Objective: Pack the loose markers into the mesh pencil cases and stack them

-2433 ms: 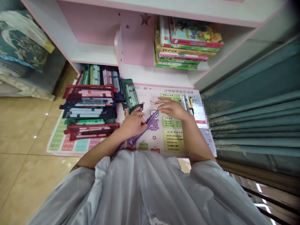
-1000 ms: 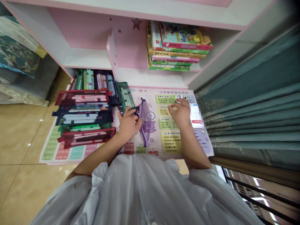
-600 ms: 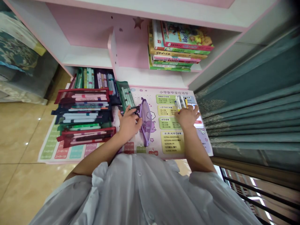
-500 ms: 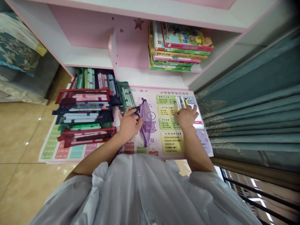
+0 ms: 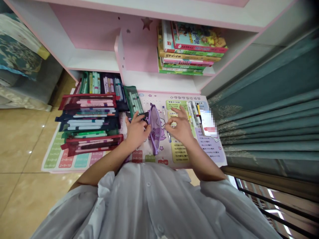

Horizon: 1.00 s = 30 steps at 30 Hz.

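Observation:
A purple mesh pencil case [image 5: 156, 132] with a zip edge stands partly gaping on the printed mat. My left hand [image 5: 137, 131] is at its left side, thumb and index closed on the edge, other fingers spread. To the right of the case, a pen [image 5: 163, 114] with a clear barrel and blue ends is pinched between thumb and index of my right hand [image 5: 181, 127]; the remaining fingers stick out. Several pens and markers [image 5: 193, 113] lie side by side beyond that hand. A green mesh case [image 5: 134, 100] with pens is just above my left hand.
Several filled red, navy and green mesh cases [image 5: 91, 124] cover the mat's left side. At the right lies a phone [image 5: 208, 121] with a lit screen. Stacked books [image 5: 191, 49] fill part of the shelf [image 5: 144, 81] behind. Teal curtains [image 5: 269, 99] hang on the right.
My right hand has moved left from the group of pens and holds one pen near the purple case. The phone and remaining pens are uncovered. My left hand has stayed in place.

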Available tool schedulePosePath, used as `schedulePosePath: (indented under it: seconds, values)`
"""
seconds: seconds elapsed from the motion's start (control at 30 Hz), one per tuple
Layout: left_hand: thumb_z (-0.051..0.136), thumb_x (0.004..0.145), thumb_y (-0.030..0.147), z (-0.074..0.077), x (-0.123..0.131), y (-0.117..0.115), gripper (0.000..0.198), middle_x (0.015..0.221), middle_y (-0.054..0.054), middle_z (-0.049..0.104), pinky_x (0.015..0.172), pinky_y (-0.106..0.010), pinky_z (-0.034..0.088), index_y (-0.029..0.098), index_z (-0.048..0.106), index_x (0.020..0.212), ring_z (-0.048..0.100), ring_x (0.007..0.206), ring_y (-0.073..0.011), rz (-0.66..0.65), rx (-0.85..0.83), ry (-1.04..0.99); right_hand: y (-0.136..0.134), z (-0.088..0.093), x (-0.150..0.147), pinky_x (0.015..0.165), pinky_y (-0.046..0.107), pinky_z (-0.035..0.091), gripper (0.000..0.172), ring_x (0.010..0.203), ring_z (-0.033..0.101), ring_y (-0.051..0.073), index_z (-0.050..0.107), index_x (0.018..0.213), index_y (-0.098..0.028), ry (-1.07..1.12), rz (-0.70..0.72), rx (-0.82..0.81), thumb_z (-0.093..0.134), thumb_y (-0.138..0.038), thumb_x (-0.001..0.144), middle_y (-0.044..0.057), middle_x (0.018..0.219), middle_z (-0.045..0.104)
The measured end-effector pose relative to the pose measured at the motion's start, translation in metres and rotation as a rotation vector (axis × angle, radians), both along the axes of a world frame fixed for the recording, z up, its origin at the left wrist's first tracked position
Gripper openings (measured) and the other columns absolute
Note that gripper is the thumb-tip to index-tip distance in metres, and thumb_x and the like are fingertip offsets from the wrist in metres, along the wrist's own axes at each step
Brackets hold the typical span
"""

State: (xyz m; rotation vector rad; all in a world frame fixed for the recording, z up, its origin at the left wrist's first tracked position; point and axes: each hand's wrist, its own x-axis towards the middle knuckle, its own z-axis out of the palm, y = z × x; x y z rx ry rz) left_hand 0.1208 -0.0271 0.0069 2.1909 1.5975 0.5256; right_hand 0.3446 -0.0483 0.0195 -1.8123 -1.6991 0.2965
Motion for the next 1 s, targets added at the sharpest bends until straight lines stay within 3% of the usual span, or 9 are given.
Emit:
schedulePosePath:
  seconds: [0.13,0.23,0.43,0.63,0.73,0.83,0.93,1.0]
  values:
    - [0.056,0.088,0.029,0.002,0.001,0.000,0.026,0.133,-0.007,0.067,0.115,-0.073,0.022,0.022,0.069,0.066,0.042,0.144,-0.0349,-0.011,0.013,0.007,0.000,0.004,-0.034,0.121,0.067,0.023,0.018,0.151,0.027,0.039,0.060,0.057,-0.022,0.077,0.137,-0.052,0.069,-0.019,0.072,0.008,0.144,0.057]
    - [0.056,0.087,0.028,0.003,0.001,0.000,0.025,0.134,-0.008,0.066,0.115,-0.073,0.022,0.022,0.069,0.067,0.042,0.144,-0.0345,-0.013,0.006,0.014,0.008,-0.006,-0.049,0.119,0.066,0.025,0.017,0.150,0.027,0.041,0.062,0.055,-0.020,0.052,0.131,-0.101,0.071,-0.019,0.069,0.010,0.143,0.057]
    - [0.057,0.087,0.028,0.002,0.000,0.000,0.024,0.135,-0.007,0.066,0.116,-0.072,0.023,0.023,0.070,0.068,0.042,0.145,-0.0333,-0.008,0.007,0.018,0.021,-0.024,-0.062,0.113,0.074,0.025,0.024,0.149,0.025,0.046,0.064,0.052,-0.019,-0.007,0.101,-0.209,0.078,-0.029,0.068,0.011,0.139,0.060]
    - [0.057,0.087,0.029,0.001,0.000,0.000,0.025,0.134,-0.007,0.066,0.117,-0.072,0.022,0.022,0.071,0.069,0.043,0.144,-0.0351,-0.008,0.005,0.016,0.019,-0.027,-0.065,0.111,0.077,0.023,0.021,0.148,0.026,0.048,0.067,0.058,-0.019,-0.052,0.109,-0.276,0.079,-0.031,0.071,0.015,0.142,0.057]
    - [0.057,0.088,0.029,0.004,0.001,0.000,0.025,0.134,-0.007,0.066,0.117,-0.072,0.022,0.022,0.070,0.067,0.043,0.143,-0.0353,-0.006,-0.007,0.012,0.019,-0.023,-0.055,0.115,0.071,0.026,0.016,0.146,0.035,0.041,0.067,0.063,-0.021,0.020,0.090,-0.088,0.074,-0.028,0.076,0.011,0.138,0.061]
    - [0.057,0.088,0.029,0.006,0.001,0.000,0.025,0.134,-0.007,0.066,0.117,-0.072,0.023,0.022,0.069,0.067,0.042,0.144,-0.0346,-0.004,-0.027,0.007,0.024,-0.016,-0.027,0.119,0.066,0.026,0.015,0.142,0.042,0.036,0.068,0.071,-0.022,0.072,-0.054,0.136,0.067,-0.031,0.082,0.010,0.133,0.064]
    - [0.058,0.088,0.029,0.005,0.000,0.000,0.024,0.134,-0.006,0.066,0.117,-0.072,0.023,0.022,0.068,0.067,0.042,0.145,-0.0343,-0.001,-0.036,0.001,0.030,-0.014,0.013,0.116,0.070,0.025,0.017,0.143,0.037,0.039,0.069,0.076,-0.020,0.009,-0.297,0.189,0.065,-0.034,0.084,0.014,0.135,0.061]
    - [0.058,0.089,0.029,0.004,0.000,-0.001,0.024,0.134,-0.006,0.067,0.116,-0.072,0.023,0.022,0.068,0.068,0.042,0.144,-0.0341,-0.004,-0.026,-0.002,0.033,-0.018,0.041,0.112,0.074,0.025,0.015,0.146,0.027,0.045,0.070,0.077,-0.019,-0.091,-0.445,0.128,0.066,-0.032,0.081,0.018,0.140,0.057]
